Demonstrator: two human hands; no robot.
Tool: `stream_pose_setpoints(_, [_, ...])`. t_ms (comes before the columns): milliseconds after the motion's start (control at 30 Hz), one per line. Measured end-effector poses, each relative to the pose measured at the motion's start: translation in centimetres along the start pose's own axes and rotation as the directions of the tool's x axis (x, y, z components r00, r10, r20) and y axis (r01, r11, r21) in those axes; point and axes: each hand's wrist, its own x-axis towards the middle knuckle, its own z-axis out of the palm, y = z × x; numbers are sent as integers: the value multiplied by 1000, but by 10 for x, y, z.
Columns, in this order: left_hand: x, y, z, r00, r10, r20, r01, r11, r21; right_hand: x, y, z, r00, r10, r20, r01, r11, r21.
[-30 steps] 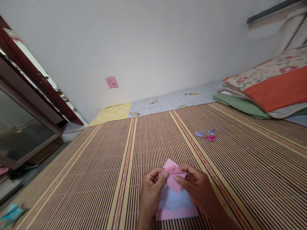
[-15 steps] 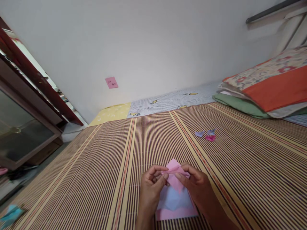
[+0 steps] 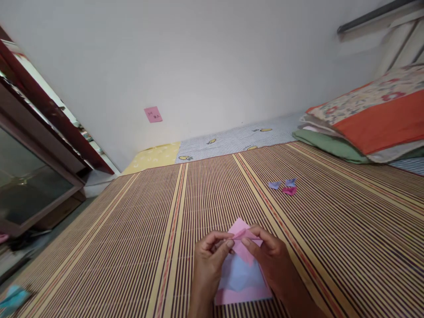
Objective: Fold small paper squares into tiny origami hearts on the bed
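Note:
Between my two hands is a piece of pink folding paper, creased across its middle with a pointed corner facing away from me. My left hand pinches its left side between thumb and fingers. On the right side, my right hand grips it the same way, thumb pressed on the crease. Beneath it on the mat lie a light blue sheet and a pink sheet, partly hidden by my hands.
A striped bamboo mat covers the bed. Small folded papers, a blue one and a magenta one among them, lie farther off. Stacked bedding is at right, teal paper at lower left, a pink note on the wall.
Both hands keep their hold on the pink paper. The fingers have shifted slightly along the crease, and the fold looks flatter. The view has moved very little.

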Motion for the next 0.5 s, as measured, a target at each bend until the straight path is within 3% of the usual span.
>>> stream_pose_setpoints(500, [-2, -6, 22, 990, 40, -137, -41, 999, -2, 1, 7, 6, 982, -151, -117, 144, 987, -67])
